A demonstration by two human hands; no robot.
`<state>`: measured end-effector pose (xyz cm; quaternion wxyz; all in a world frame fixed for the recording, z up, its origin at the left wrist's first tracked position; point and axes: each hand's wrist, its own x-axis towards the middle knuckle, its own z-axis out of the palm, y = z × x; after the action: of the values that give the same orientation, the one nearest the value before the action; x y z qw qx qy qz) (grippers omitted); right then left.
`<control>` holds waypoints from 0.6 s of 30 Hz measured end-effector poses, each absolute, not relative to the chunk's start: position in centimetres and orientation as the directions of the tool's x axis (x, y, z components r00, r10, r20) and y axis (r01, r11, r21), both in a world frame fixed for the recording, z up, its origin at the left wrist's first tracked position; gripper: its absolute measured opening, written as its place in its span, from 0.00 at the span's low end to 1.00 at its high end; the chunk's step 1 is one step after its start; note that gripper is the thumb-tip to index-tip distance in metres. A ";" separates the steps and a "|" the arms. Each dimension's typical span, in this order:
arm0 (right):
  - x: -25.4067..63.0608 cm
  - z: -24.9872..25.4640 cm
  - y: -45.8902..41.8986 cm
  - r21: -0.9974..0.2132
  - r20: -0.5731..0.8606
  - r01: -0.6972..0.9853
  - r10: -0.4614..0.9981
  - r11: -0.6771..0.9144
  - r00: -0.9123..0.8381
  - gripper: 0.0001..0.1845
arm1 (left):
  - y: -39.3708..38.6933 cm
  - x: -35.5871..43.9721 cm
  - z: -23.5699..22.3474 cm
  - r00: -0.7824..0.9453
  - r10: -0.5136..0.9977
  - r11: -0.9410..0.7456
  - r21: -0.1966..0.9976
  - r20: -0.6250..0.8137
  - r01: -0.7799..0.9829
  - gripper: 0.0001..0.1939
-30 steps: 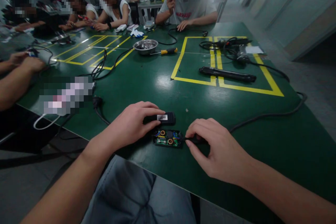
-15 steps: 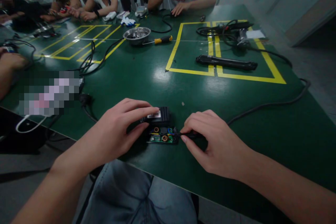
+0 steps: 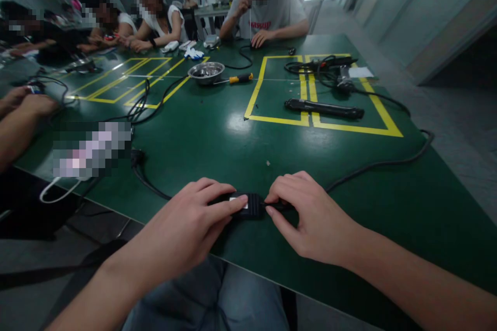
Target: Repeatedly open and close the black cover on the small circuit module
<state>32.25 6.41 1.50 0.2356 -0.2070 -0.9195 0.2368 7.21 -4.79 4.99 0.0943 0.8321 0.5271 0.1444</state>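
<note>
A black plastic case (image 3: 254,207) with ribbed ends and a white label lies near the front edge of the table. My left hand (image 3: 196,217) grips it from the left, one finger across the label and the thumb low at the near side. At the case's right end, my right hand (image 3: 312,220) pinches a black cable (image 3: 373,164) between thumb and fingertips. The cable runs from there to the right over the table. Another black cord (image 3: 151,183) passes behind my left hand. The circuit board is hidden under the cover.
Ahead are a metal bowl (image 3: 206,73), a yellow-black screwdriver (image 3: 240,78) and a long black wrapped item (image 3: 324,108) on yellow tape lines. A blurred-out white power strip (image 3: 93,150) and a plug (image 3: 136,157) are at left. Several people sit around the green table (image 3: 217,145).
My left hand has brought the cover down over the circuit board, which no longer shows. My right hand keeps its pinch on the cable. The view has tilted upward.
</note>
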 end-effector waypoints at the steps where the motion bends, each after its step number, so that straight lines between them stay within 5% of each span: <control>1: 32.2 1.4 6.4 -0.530 0.336 0.270 0.492 0.804 -0.803 0.05 | -4.7 7.3 5.1 0.403 0.905 -0.424 0.323 0.133 0.846 0.24; 7: 32.0 1.1 6.5 -0.522 0.314 0.291 0.498 0.802 -0.808 0.05 | -4.4 7.0 4.7 0.336 0.931 -0.359 0.509 0.141 0.782 0.21; 11: 32.0 1.0 6.5 -0.525 0.311 0.292 0.500 0.799 -0.809 0.06 | -3.9 6.6 3.3 0.073 0.965 -0.223 0.643 0.251 0.733 0.15; 14: 31.9 1.0 6.6 -0.522 0.309 0.292 0.497 0.801 -0.811 0.05 | -2.5 6.5 2.6 -0.042 0.958 -0.154 0.634 0.282 0.758 0.06; 18: 31.8 1.0 6.3 -0.519 0.322 0.296 0.504 0.802 -0.802 0.07 | -1.3 6.4 2.3 0.035 0.967 -0.165 0.519 0.251 0.839 0.07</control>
<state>31.80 6.32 0.99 0.2281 -0.2169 -0.9214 0.2279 6.44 -1.31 2.26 0.1152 0.7103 0.6357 0.2796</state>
